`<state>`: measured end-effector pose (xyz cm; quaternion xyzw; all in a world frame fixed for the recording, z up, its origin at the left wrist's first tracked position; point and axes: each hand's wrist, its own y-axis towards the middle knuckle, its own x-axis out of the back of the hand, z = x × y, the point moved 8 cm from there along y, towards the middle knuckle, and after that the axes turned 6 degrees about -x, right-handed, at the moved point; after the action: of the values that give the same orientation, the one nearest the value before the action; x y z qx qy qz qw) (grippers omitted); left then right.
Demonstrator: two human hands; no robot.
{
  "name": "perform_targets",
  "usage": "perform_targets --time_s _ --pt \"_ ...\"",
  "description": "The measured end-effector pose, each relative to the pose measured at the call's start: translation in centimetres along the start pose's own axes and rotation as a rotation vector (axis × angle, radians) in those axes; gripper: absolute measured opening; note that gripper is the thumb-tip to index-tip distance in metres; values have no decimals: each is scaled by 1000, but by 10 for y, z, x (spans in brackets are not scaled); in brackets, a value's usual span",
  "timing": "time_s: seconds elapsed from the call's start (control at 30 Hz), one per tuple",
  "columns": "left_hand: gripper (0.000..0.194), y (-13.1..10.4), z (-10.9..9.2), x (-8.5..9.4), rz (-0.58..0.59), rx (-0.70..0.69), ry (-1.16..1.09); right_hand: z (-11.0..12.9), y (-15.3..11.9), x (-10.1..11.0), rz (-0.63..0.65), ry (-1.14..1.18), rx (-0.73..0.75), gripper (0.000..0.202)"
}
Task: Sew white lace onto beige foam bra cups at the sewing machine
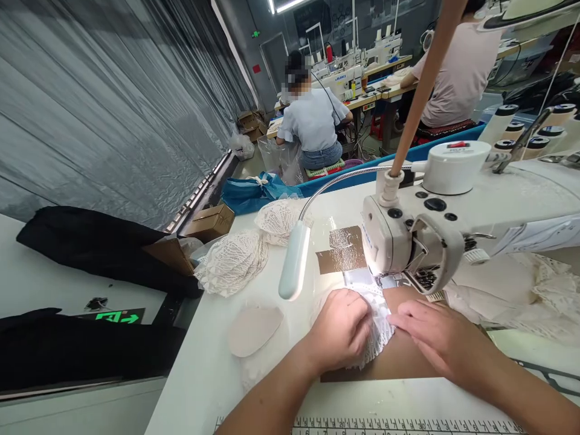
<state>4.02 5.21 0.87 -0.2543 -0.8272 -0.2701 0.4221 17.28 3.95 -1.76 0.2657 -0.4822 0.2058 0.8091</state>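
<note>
A white lace piece [379, 329] lies under the lit needle area of a sewing machine [390, 241]. My left hand [342, 329] rests on its left side, fingers curled down onto the lace. At its right edge, my right hand [430, 332] has thumb and forefinger closed together on the border of the lace. Beneath both hands is a brown sheet [403, 362] on the table. The needle and presser foot are mostly hidden by the machine head and glare.
Stacks of white lace cups [233, 263] and a beige oval pad [256, 331] lie to the left. A bendable lamp [294, 260] hangs beside the machine. More pale lace fabric [507, 296] is at right. A printed ruler [408, 425] runs along the front. Two people sit at machines beyond.
</note>
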Motion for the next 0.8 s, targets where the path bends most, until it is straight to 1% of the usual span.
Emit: perform_targets --time_s 0.07,0.13,0.3,0.37,0.6,0.8 --pt "11 -1 2 2 -1 11 -30 3 -3 -3 46 -9 34 38" --pt "9 -3 1 1 17 -12 -24 4 -5 -2 66 -2 42 37" --pt "26 -6 -11 -11 133 -169 183 3 -9 -2 99 3 51 33" --pt "28 -6 -14 -15 166 -198 245 2 -10 -3 113 2 47 34" --pt "39 -6 -19 -19 226 -207 293 0 -10 -8 146 11 66 36" --pt "38 -8 -18 -19 240 -194 318 -2 -11 -7 139 -14 46 34"
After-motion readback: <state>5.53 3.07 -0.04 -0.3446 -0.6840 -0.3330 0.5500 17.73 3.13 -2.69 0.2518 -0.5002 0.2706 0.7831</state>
